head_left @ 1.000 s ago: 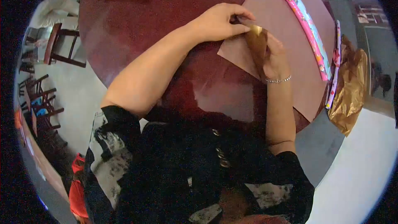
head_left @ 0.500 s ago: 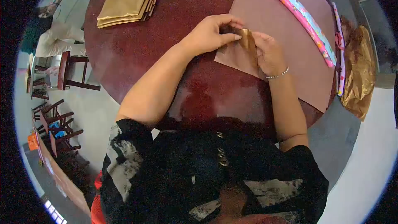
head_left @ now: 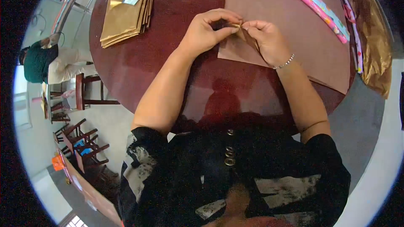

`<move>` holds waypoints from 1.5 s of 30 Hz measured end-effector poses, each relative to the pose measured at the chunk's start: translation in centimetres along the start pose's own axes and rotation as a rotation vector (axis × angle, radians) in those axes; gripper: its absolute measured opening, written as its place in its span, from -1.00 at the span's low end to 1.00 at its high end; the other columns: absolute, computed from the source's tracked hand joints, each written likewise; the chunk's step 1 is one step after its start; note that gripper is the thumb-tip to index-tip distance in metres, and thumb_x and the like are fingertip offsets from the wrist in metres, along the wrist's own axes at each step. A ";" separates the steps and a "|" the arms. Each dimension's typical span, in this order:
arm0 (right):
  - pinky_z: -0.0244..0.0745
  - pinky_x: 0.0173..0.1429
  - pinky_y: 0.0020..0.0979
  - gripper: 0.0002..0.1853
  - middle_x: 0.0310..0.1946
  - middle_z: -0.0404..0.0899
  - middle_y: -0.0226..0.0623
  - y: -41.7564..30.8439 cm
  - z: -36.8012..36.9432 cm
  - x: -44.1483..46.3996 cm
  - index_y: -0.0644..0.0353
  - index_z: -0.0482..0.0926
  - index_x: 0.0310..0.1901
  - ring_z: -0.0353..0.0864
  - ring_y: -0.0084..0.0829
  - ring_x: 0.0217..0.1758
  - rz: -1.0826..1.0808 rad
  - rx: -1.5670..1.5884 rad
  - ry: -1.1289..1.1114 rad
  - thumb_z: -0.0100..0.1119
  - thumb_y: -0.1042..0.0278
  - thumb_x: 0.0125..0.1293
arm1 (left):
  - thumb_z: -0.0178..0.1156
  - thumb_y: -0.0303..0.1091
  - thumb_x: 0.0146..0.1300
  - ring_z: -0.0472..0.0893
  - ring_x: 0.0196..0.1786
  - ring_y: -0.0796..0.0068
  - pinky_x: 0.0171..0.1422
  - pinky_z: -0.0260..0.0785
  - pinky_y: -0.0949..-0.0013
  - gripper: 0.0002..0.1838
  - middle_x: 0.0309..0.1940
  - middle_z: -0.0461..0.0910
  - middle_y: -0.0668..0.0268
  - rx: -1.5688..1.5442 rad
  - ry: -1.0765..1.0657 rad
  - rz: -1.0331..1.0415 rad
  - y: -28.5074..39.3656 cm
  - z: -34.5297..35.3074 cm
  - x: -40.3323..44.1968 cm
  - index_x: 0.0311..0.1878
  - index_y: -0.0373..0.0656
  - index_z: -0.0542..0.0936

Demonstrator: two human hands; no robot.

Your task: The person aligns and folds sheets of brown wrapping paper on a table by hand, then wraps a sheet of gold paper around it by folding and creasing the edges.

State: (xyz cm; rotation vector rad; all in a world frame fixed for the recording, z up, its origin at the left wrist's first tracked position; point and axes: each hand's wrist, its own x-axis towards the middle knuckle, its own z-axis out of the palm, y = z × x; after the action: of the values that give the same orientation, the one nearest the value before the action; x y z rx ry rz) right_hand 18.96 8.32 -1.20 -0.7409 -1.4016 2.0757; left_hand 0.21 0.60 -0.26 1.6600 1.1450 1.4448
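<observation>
Standing in the room, I record the following, taking the large brownish-pink flat sheet [head_left: 273, 4] as the point of reference. The sheet lies on a round, glossy dark red table [head_left: 126, 71]. Directly above its near left corner, a seated person in a black and pale-grey patterned top has both hands at work. The item in hand, a small folded gold foil-like piece [head_left: 245, 37], stands between the fingertips over that corner; its lower end is partly shadowed, and I cannot tell whether it touches the sheet. The left hand [head_left: 203, 32] pinches its top edge between thumb and curled fingers; the right hand [head_left: 271, 44] grips the same piece from the other side. A silver chain bracelet [head_left: 284, 62] circles the right wrist. A long roll printed in pink and light blue [head_left: 313, 5] lies diagonally across the far right part of the sheet. Beyond the sheet's right edge are a thin white roll with pink markings [head_left: 352, 23] and a crinkled gold wrapper [head_left: 373, 46]. Well left of the sheet rests a stack of flat gold folded packets [head_left: 122, 19], with a small pale label [head_left: 130, 1] on top. Farther left of the sheet, away from the table, are dark wooden stools [head_left: 91, 90] and a co-worker in a dark green top [head_left: 37, 65].
</observation>
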 end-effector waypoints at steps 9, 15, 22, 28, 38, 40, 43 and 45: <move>0.54 -0.05 -0.54 -0.86 -0.22 0.64 -0.26 0.1 -0.3 0.1 0.38 0.58 -0.16 0.63 -0.55 -0.20 0.051 0.100 -0.019 0.08 0.50 0.36 | 0.29 -0.56 0.15 0.60 -0.06 0.54 0.15 0.40 0.46 -0.88 -0.18 0.67 0.33 0.041 0.025 -0.177 0.2 0.4 -0.3 -0.22 -0.24 0.64; 0.53 -0.04 -0.55 -0.84 -0.22 0.65 -0.27 0.3 -0.4 0.3 0.37 0.58 -0.17 0.63 -0.56 -0.20 0.040 0.151 -0.040 0.08 0.46 0.37 | 0.28 -0.55 0.18 0.59 -0.09 0.59 0.09 0.40 0.51 -0.83 -0.17 0.66 0.36 0.050 0.061 -0.207 -0.4 0.4 -0.3 -0.14 -0.23 0.63; 0.54 -0.06 -0.53 -0.81 -0.22 0.64 -0.25 0.2 -1.2 0.9 0.40 0.57 -0.14 0.64 -0.54 -0.20 0.096 0.275 -0.111 0.10 0.42 0.37 | 0.34 -0.54 0.13 0.58 -0.09 0.61 0.08 0.44 0.49 -0.78 -0.18 0.64 0.38 -0.045 0.042 -0.216 0.6 0.9 -0.2 -0.13 -0.22 0.60; 0.53 -0.06 -0.52 -0.78 -0.23 0.64 -0.24 0.1 -1.0 0.7 0.41 0.56 -0.13 0.63 -0.51 -0.21 0.098 0.244 -0.066 0.10 0.39 0.37 | 0.35 -0.56 0.10 0.57 -0.05 0.56 0.12 0.41 0.47 -0.81 -0.17 0.63 0.36 0.017 0.010 -0.186 -0.2 0.6 -0.3 -0.21 -0.23 0.60; 0.47 -0.03 -0.52 -0.79 -0.22 0.60 -0.34 -0.8 0.9 -1.1 0.36 0.57 -0.13 0.55 -0.59 -0.12 -0.114 -0.123 -0.017 0.11 0.37 0.37 | 0.36 -0.57 -0.01 0.59 -0.02 0.39 0.15 0.39 0.38 -0.87 -0.07 0.62 0.23 0.196 -0.069 -0.050 0.3 0.2 -0.1 -0.38 -0.24 0.60; 0.47 -0.03 -0.52 -0.81 -0.22 0.58 -0.35 -0.7 1.5 -1.4 0.37 0.56 -0.13 0.53 -0.61 -0.11 -0.212 -0.212 -0.015 0.14 0.40 0.36 | 0.33 -0.58 -0.02 0.59 -0.01 0.38 0.15 0.39 0.38 -0.88 -0.07 0.61 0.21 0.185 -0.075 -0.038 0.5 0.0 -0.1 -0.39 -0.24 0.59; 0.45 -0.02 -0.53 -0.85 -0.18 0.56 -0.34 -0.5 2.0 -1.8 0.38 0.57 -0.15 0.52 -0.62 -0.10 -0.398 -0.377 -0.019 0.19 0.49 0.31 | 0.27 -0.60 -0.02 0.57 0.03 0.37 0.20 0.36 0.35 -0.88 -0.04 0.61 0.19 0.157 -0.125 -0.043 -0.2 -0.5 -0.2 -0.39 -0.23 0.56; 0.46 0.02 -0.55 -0.87 -0.14 0.54 -0.32 -1.1 1.9 -2.1 0.38 0.56 -0.16 0.52 -0.61 -0.08 -0.591 -0.944 0.007 0.21 0.57 0.27 | 0.25 -0.60 -0.03 0.56 0.08 0.37 0.24 0.33 0.33 -0.88 -0.02 0.61 0.18 0.140 -0.155 -0.056 -0.4 -0.7 -0.4 -0.39 -0.22 0.53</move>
State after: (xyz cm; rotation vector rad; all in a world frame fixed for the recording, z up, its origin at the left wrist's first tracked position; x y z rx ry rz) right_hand 19.29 6.02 0.70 -0.5452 -2.2623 0.9072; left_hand -0.54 0.38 -0.65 1.7864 1.2178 1.2021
